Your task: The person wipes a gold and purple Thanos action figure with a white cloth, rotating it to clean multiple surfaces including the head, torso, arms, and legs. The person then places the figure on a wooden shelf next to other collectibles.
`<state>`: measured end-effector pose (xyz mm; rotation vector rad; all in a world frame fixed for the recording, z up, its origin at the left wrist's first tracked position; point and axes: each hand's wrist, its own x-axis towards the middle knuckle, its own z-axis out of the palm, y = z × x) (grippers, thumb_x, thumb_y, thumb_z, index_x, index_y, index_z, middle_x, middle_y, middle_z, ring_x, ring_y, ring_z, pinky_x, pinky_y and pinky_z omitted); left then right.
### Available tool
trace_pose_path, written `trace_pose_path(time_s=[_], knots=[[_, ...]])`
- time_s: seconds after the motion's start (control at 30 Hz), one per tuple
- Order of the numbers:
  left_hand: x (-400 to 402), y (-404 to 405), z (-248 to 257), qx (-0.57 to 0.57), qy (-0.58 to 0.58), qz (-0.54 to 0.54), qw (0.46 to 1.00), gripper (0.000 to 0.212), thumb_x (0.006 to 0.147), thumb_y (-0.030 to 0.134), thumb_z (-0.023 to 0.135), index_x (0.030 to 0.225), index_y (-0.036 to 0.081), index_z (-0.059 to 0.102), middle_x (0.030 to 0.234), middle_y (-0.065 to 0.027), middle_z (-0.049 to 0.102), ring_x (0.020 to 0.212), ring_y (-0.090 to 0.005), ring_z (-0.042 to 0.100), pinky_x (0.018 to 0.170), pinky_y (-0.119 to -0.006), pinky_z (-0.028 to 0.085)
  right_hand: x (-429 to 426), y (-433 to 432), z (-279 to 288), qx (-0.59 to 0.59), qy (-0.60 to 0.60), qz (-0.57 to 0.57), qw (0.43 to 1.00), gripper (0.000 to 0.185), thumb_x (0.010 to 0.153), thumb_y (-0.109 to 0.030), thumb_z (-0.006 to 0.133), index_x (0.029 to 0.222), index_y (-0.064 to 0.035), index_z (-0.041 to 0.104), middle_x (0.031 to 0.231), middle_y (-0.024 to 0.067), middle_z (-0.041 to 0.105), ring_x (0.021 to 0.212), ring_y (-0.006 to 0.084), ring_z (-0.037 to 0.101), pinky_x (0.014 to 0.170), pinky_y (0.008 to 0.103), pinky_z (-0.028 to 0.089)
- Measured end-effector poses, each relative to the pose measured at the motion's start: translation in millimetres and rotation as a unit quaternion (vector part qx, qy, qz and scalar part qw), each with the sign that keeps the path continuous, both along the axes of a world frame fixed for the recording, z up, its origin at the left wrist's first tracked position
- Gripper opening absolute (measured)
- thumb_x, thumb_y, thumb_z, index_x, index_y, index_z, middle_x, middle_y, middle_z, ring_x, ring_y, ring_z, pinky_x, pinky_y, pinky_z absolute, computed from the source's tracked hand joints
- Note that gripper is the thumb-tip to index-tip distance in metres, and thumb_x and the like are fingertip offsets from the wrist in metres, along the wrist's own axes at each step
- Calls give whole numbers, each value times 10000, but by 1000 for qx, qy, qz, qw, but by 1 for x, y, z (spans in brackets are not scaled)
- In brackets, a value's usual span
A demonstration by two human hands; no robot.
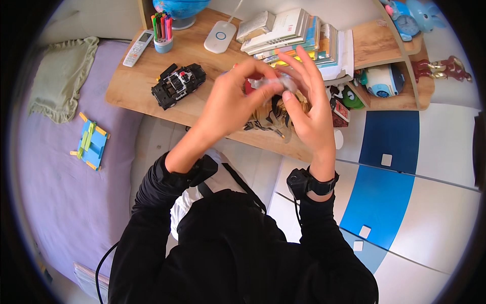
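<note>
Over the desk's front part, my left hand (237, 95) pinches a small, blurred, grey-white crumpled piece (290, 83) between thumb and bent index finger. My right hand (313, 104) comes in from the other side, its thumb tip close to the piece's right end and its upper fingers spread upward. Whether the right fingers grip the piece is too blurred to tell. Beneath both hands, a gold-and-black toy figure (262, 117) lies on the wooden desk (224, 117), partly hidden by them. A patch of something red shows behind the left fingers.
Left on the desk are a black toy brick car (178, 85), a remote control (139, 48), a pen holder (163, 45) and a globe (181, 8). Behind my hands stand a white charging pad (220, 37) and stacked books (281, 32). A bed (76, 197) flanks the desk, cabinets (414, 212) opposite.
</note>
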<state>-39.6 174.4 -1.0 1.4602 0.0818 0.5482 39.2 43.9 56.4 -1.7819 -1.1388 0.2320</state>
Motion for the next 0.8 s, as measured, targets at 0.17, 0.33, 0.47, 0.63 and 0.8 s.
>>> trace_pose_path(time_s=[0.17, 0.33, 0.47, 0.63, 0.8], knots=[[-14, 21, 16, -184, -81, 186, 962, 106, 881, 115, 565, 931, 42, 506, 841, 12, 561, 740, -36, 500, 619, -172, 380, 10, -5, -15, 7, -57, -37, 998, 454, 836, -49, 521, 1278, -21, 417, 1187, 147, 542, 1081, 227, 541, 925, 327, 400], [-63, 4, 29, -43, -83, 241, 966, 94, 887, 103, 524, 919, 25, 484, 931, -45, 543, 905, -110, 513, 788, -236, 394, 6, -12, -20, 30, 80, -12, 996, 308, 853, -38, 503, 1158, 2, 523, 1051, 138, 610, 989, 193, 589, 860, 293, 438], [-65, -22, -23, -79, -82, 37, 993, 73, 893, 97, 474, 897, 25, 473, 980, -94, 529, 1056, -210, 497, 910, -335, 369, 5, -14, -18, 43, 69, 20, 996, 240, 869, -48, 489, 1087, 21, 563, 985, 131, 634, 924, 183, 613, 806, 276, 460], [-46, -50, -43, -130, -124, 124, 976, 119, 863, -18, 477, 972, 27, 463, 1086, -103, 483, 1139, -227, 457, 948, -334, 351, 7, -14, -26, 82, 99, 21, 991, 201, 882, -29, 470, 1036, 22, 587, 920, 103, 635, 836, 125, 604, 689, 224, 468], [-34, -48, -51, 234, -34, 192, 952, 525, 751, 56, 668, 1217, 69, 426, 1315, -119, 413, 1221, -279, 399, 1037, -396, 251, 7, -14, -25, 61, 82, 16, 995, 221, 869, 5, 440, 1024, 11, 598, 879, 91, 630, 798, 120, 601, 663, 224, 469]])
